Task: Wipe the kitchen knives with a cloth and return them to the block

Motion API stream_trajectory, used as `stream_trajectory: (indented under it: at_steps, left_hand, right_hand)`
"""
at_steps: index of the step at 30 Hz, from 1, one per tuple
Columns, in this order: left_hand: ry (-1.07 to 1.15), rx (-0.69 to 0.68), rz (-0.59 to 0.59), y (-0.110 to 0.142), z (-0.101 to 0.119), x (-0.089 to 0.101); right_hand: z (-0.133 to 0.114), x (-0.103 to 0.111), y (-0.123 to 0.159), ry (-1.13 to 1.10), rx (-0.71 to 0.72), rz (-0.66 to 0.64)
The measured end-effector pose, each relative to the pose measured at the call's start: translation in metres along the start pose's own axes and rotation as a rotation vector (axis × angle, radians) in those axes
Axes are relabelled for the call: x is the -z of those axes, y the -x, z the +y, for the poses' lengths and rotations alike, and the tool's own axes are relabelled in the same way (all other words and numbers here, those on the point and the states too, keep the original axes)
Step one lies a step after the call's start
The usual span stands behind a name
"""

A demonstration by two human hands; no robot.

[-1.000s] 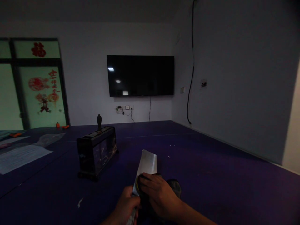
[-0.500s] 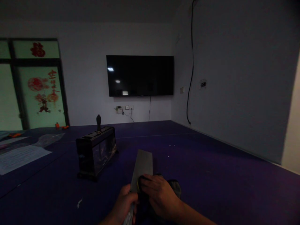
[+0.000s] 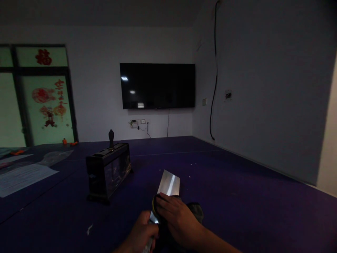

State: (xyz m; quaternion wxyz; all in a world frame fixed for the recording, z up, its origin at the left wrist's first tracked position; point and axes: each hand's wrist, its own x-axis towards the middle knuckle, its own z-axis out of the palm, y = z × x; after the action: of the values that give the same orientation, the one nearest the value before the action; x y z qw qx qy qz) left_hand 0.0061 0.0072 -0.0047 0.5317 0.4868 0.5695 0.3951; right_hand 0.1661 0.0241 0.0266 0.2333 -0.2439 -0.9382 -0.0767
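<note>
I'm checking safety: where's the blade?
In the head view, the blade is low near centre, right of the black case, near end in the left hand, right hand over it.

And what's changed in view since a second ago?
The metal blade has swung rightward at its tip, its face now catching a bright streak. Nothing was let go: the left hand keeps its grip low on it, the right hand stays on the dark pad. The black case hasn't moved.

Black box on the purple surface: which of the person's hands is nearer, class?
Left. The left hand is to the right of the black box, nearer the camera; the right hand is farther right, over the blade.
</note>
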Motion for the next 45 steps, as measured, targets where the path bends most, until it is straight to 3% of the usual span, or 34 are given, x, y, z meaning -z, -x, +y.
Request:
stream_trajectory:
  at_steps: [8, 16, 23, 32, 45]
  left_hand:
    - [0.011, -0.039, -0.029, -0.0003, -0.0023, -0.0008]
    - [0.058, -0.017, 0.050, 0.0033, 0.0044, -0.0033]
    - [0.182, -0.032, 0.008, 0.0017, 0.0037, 0.0005]
    - [0.181, -0.068, 0.045, -0.0029, 0.0006, 0.0017]
    - [0.151, 0.000, 0.050, -0.0024, -0.0007, 0.0029]
  right_hand:
    - [0.0037, -0.0035, 0.0004, 0.007, 0.017, -0.032]
    - [0.0057, -0.0063, 0.0011, -0.010, 0.022, -0.021]
    - [0.0064, -0.0061, 0.0011, -0.042, -0.004, -0.024]
    - [0.0046, -0.0051, 0.0007, -0.041, -0.023, -0.027]
    - [0.0036, -0.0029, 0.0007, -0.067, -0.020, -0.010]
